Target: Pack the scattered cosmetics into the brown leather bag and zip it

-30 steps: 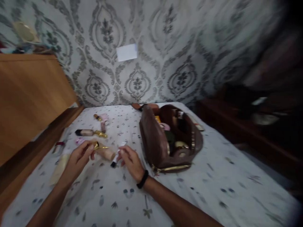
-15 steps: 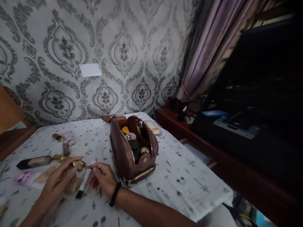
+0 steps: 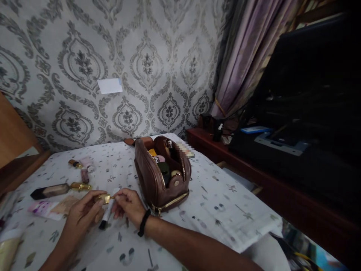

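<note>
My left hand holds a small shiny gold cosmetic tube between thumb and fingers. At the tube's right end, my right hand, with a black band on its wrist, pinches a thin gold part; its exact shape is too small to tell. Beneath the hands lies a slim white tube with a black cap. A brown leather bag stands unzipped just beyond my right hand, with several cosmetics inside. Left of the hands are a gold lipstick case, a dark-capped bottle and a pink-and-purple squeeze tube.
Farther back on the patterned tablecloth lie a black-and-gold tube and small pink bottles. A cream tube is at the lower left. Dark red furniture with a large black screen borders the right side.
The view has shifted slightly, so the table things appear farther right. The gold tube has turned a little between my hands; both hands still hold it.
</note>
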The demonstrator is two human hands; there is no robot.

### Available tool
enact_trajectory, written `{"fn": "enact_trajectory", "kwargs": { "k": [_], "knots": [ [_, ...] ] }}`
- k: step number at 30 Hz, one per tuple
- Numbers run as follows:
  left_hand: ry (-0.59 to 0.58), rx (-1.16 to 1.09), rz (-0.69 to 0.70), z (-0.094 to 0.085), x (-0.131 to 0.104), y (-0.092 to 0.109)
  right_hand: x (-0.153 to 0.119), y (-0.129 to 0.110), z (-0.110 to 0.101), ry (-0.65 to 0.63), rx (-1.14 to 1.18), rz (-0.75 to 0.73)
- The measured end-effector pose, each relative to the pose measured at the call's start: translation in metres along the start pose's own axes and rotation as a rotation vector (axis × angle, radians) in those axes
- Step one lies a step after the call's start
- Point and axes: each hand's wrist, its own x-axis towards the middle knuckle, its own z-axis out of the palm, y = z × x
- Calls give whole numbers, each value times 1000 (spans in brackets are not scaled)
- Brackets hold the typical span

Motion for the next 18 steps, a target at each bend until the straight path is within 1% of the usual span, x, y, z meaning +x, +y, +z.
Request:
{"fn": "enact_trajectory", "kwargs": {
  "k": [2,6,13,18],
  "knots": [
    [-2,-14,14,1,0,3,-1,-1,-1,4,6,-10],
    [39,-18,50,-1,1,9,-2,-3,-4,19,44,-25],
    [-4,-137,30,-14,1,7,-2,-7,-6,52,141,-13],
    [-48,-182,49,-15,0,1,-4,-12,-5,71,174,-8]
  ]
}}
